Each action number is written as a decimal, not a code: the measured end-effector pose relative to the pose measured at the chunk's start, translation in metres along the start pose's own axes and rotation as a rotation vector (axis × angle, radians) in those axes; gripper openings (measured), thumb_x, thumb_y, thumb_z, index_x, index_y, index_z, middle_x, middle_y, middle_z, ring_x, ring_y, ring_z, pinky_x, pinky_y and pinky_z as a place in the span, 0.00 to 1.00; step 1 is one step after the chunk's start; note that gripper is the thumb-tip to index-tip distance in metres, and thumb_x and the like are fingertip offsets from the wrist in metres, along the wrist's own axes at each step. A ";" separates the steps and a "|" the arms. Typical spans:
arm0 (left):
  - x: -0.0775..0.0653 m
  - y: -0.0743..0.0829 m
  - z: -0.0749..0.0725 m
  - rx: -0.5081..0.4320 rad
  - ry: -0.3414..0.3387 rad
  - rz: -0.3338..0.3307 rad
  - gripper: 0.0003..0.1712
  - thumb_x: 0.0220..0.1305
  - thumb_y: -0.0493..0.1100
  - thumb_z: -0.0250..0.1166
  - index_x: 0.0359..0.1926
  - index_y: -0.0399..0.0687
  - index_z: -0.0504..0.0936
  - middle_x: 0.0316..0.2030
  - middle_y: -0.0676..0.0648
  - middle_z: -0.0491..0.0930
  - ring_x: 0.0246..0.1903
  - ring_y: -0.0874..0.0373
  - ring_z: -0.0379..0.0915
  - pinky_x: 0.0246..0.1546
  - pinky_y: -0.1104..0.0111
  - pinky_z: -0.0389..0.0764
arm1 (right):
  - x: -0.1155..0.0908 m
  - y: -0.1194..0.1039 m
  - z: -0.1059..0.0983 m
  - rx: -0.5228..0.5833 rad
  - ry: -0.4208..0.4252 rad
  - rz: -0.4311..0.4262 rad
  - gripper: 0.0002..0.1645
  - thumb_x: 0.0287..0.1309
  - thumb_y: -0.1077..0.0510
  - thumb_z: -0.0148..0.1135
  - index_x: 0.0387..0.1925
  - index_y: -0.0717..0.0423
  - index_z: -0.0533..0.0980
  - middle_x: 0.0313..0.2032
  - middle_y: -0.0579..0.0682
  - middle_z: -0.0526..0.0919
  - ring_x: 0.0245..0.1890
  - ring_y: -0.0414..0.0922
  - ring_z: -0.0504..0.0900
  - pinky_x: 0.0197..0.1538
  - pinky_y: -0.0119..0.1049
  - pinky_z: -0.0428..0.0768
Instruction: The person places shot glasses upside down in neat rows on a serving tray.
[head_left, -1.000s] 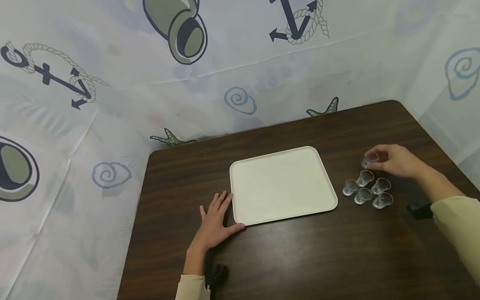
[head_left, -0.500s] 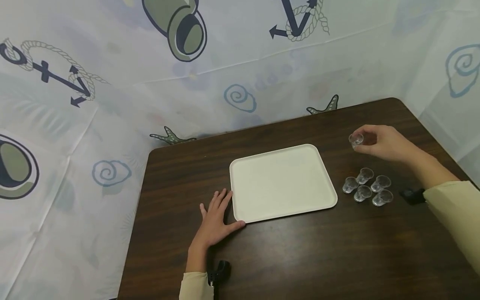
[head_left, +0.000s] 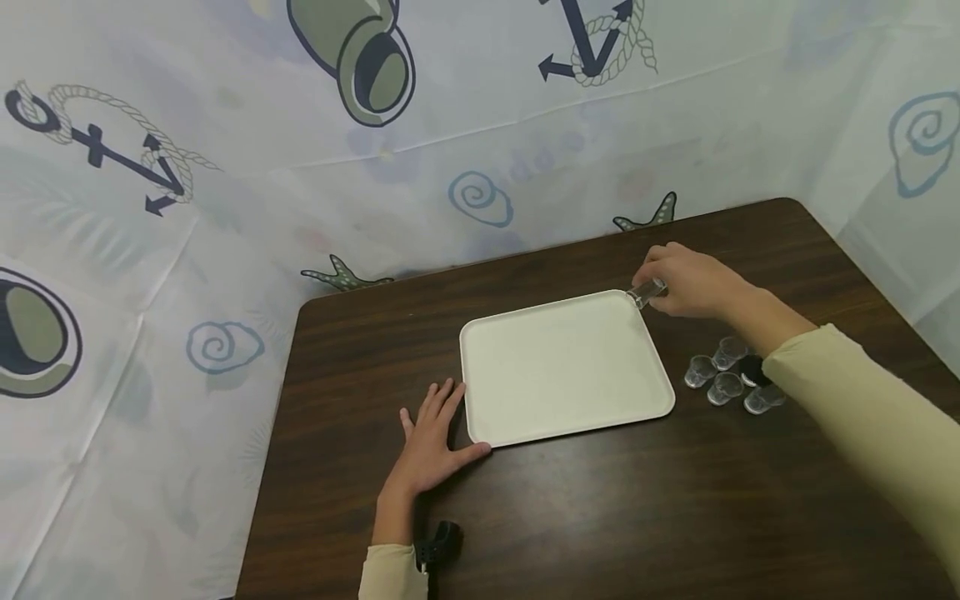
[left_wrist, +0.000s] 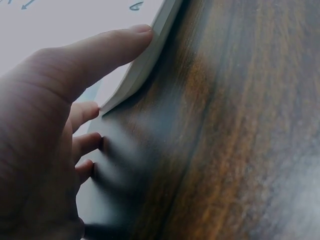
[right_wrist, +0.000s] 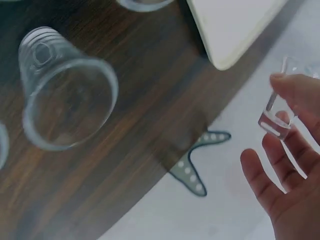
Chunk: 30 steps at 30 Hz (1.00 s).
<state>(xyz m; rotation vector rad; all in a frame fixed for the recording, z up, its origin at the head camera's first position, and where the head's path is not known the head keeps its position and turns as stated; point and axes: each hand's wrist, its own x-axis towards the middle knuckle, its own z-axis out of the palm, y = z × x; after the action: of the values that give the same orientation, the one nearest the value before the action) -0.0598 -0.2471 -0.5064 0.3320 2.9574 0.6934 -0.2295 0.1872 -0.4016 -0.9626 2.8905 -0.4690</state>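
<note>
In the head view a white rectangular tray lies on the brown table. My left hand rests at its near left corner, fingers spread along the left edge and thumb at the front edge. The left wrist view shows that thumb against the tray rim. My right hand pinches a small clear shot glass, tilted, at the tray's far right corner. In the right wrist view thumb and fingers hold this shot glass near its thick base. Whether it touches the tray I cannot tell.
Several more clear shot glasses stand in a cluster right of the tray, partly hidden under my right forearm and its black wrist camera. A patterned cloth wall borders the table's far edge.
My right hand has lifted the shot glass away from the cluster and carried it left to the tray's far right corner, tilting it. The left hand and tray have stayed put.
</note>
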 end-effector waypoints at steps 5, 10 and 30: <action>0.000 0.001 0.002 -0.003 0.001 0.000 0.58 0.52 0.73 0.67 0.78 0.63 0.51 0.76 0.48 0.49 0.75 0.45 0.37 0.60 0.28 0.31 | 0.015 -0.006 0.022 -0.156 -0.002 -0.066 0.14 0.49 0.67 0.69 0.41 0.56 0.85 0.39 0.51 0.77 0.39 0.50 0.71 0.36 0.45 0.77; 0.000 0.000 0.003 0.005 -0.001 0.006 0.58 0.52 0.73 0.66 0.78 0.63 0.51 0.76 0.48 0.49 0.75 0.46 0.37 0.60 0.28 0.31 | 0.023 -0.012 0.037 -0.277 -0.034 -0.114 0.14 0.50 0.68 0.67 0.42 0.58 0.84 0.38 0.53 0.76 0.38 0.51 0.70 0.37 0.44 0.76; 0.000 0.000 0.003 -0.019 0.033 0.019 0.57 0.53 0.71 0.67 0.78 0.60 0.52 0.76 0.47 0.50 0.75 0.46 0.37 0.60 0.28 0.30 | 0.036 -0.027 0.058 -0.525 -0.080 -0.219 0.07 0.52 0.69 0.71 0.35 0.61 0.83 0.41 0.56 0.71 0.38 0.51 0.67 0.39 0.44 0.71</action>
<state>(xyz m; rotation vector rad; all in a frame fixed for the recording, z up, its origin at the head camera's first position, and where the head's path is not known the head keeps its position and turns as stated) -0.0590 -0.2457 -0.5092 0.3518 2.9802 0.7363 -0.2337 0.1301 -0.4472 -1.3281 2.8977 0.3394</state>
